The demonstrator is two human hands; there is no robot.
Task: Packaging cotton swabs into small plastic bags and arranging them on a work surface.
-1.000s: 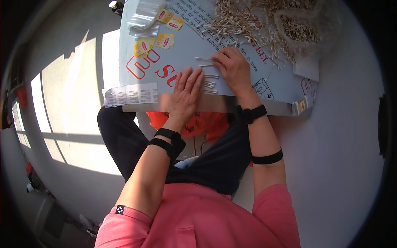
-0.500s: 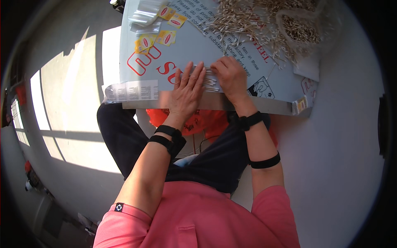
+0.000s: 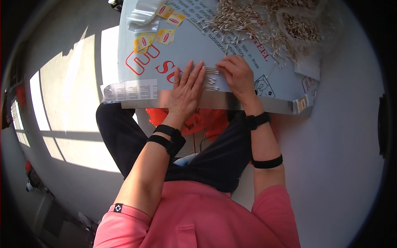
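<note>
Several white-tipped cotton swabs (image 3: 211, 78) lie side by side near the front edge of the table (image 3: 231, 94). My left hand (image 3: 187, 91) rests flat over their left ends, fingers stretched out, hiding what is under the palm. Just right of the swabs' tips is my right hand (image 3: 238, 77), its fingers curled and pinched together at the upper swabs. What those fingers hold, if anything, is hidden. A big loose pile of cotton swabs (image 3: 237, 18) spreads over the far right of the table.
An open clear bag (image 3: 282, 20) full of swabs stands at the far right. Clear plastic sleeves (image 3: 142, 14) and yellow printed cards (image 3: 165, 36) lie at the far left. A printed white strip (image 3: 136, 89) sits by the left front edge, a small yellow-and-white packet (image 3: 301, 104) at the right corner.
My right hand has moved a little right, away from the swabs' tips, so more of them shows. My left hand has stayed flat in place.
</note>
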